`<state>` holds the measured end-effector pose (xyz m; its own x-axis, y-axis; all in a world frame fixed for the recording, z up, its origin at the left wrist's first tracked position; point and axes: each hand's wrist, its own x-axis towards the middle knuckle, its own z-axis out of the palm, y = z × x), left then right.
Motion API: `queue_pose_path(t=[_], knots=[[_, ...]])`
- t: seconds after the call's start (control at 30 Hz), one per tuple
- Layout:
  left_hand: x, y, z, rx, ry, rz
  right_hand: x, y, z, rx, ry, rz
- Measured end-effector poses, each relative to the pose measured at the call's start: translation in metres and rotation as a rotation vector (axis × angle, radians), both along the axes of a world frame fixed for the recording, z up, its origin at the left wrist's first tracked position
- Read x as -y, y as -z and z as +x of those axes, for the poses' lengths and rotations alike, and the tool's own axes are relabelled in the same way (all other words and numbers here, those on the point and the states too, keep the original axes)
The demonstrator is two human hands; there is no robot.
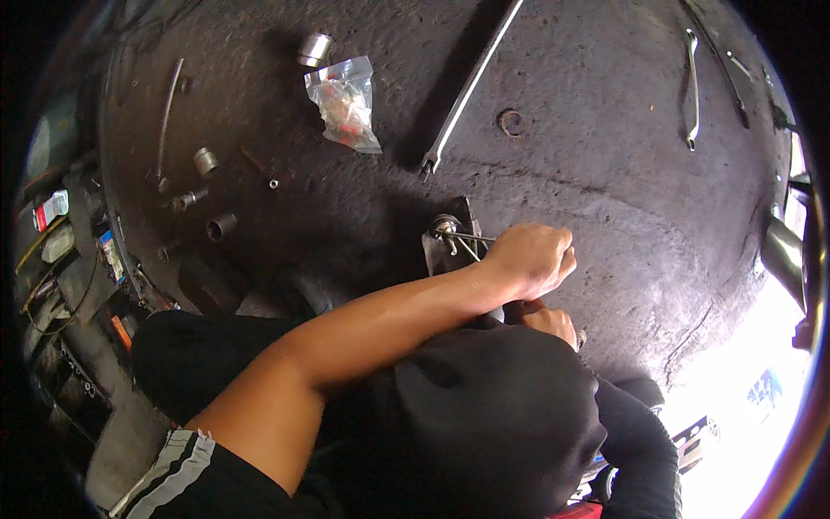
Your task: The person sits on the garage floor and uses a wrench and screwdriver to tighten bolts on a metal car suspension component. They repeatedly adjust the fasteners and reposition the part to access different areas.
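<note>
My left hand (529,259) is closed in a fist at the end of a thin metal rod (471,237). The rod runs left to a round, shiny metal part (445,227) on a flat metal bracket (431,255). A second thin rod slants down from the same part toward my wrist. Just below, my right hand (552,323) is closed and partly covered by my left hand and forearm. A small metallic end (581,337) shows beside its fingers, but what it grips is hidden.
On the dark, worn bench top (605,199) lie a long wrench (475,82), a metal ring (512,123), a clear plastic bag of parts (347,108), a metal sleeve (314,49), several sockets (206,162) and another wrench (692,91). Cluttered tools (65,285) sit at far left.
</note>
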<state>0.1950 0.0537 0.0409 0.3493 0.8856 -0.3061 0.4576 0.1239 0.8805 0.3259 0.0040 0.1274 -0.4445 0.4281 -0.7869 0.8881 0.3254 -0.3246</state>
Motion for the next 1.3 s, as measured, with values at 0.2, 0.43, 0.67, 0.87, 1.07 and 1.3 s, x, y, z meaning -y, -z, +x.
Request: queue_pose_path(t=[0.2,0.43,0.67,0.87,1.07,1.3], knots=[[0.007,-0.009,-0.015,0.095,0.054,0.011,0.000,0.000,0.001,0.011,0.022,-0.018],[0.008,-0.011,-0.022,0.139,0.088,0.033,0.001,-0.001,0.004,0.020,0.066,-0.028],[0.009,-0.013,-0.032,0.213,0.086,0.007,0.004,0.008,0.020,0.011,0.167,-0.047],[0.012,-0.013,-0.040,0.282,0.124,0.000,0.039,0.061,0.052,-0.036,-0.009,0.001],[0.024,-0.014,-0.051,0.343,0.210,0.040,0.044,0.057,0.053,-0.033,-0.012,-0.009],[0.025,-0.019,-0.067,0.397,0.236,0.098,0.013,0.022,0.014,-0.009,0.044,-0.035]])
